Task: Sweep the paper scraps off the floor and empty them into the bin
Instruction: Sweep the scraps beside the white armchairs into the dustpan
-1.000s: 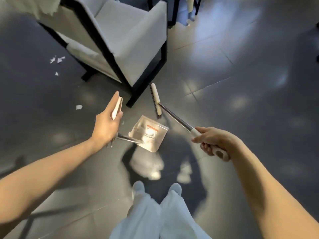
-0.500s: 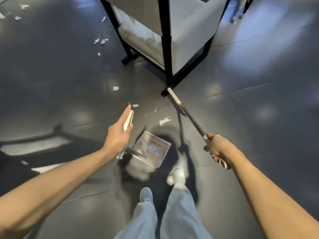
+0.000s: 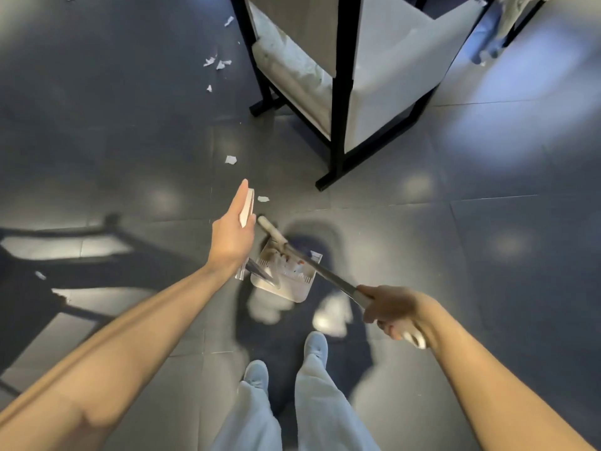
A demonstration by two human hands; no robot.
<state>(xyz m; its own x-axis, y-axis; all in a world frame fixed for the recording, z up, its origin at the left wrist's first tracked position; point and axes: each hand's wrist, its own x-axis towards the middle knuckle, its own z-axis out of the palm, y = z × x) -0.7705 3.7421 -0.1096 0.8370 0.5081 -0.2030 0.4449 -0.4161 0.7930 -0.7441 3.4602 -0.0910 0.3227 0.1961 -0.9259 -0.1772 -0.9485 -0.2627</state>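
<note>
Over dustpan (image 3: 294,289): my right hand (image 3: 395,312) grips broom (image 3: 271,228), left hand (image 3: 231,237) holds pan handle (image 3: 249,203); tilting pan would spill scraps (image 3: 281,259).

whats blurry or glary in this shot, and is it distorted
Head view: the right hand and broom are motion-blurred; lights glare off the glossy floor; the person's shadow darkens the tiles around the dustpan; wide-angle distortion splays the chair frame.

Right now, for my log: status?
Left hand holds dustpan; right hand grips broom, head at pan mouth. Scraps ahead on floor. Chair close by.
</note>
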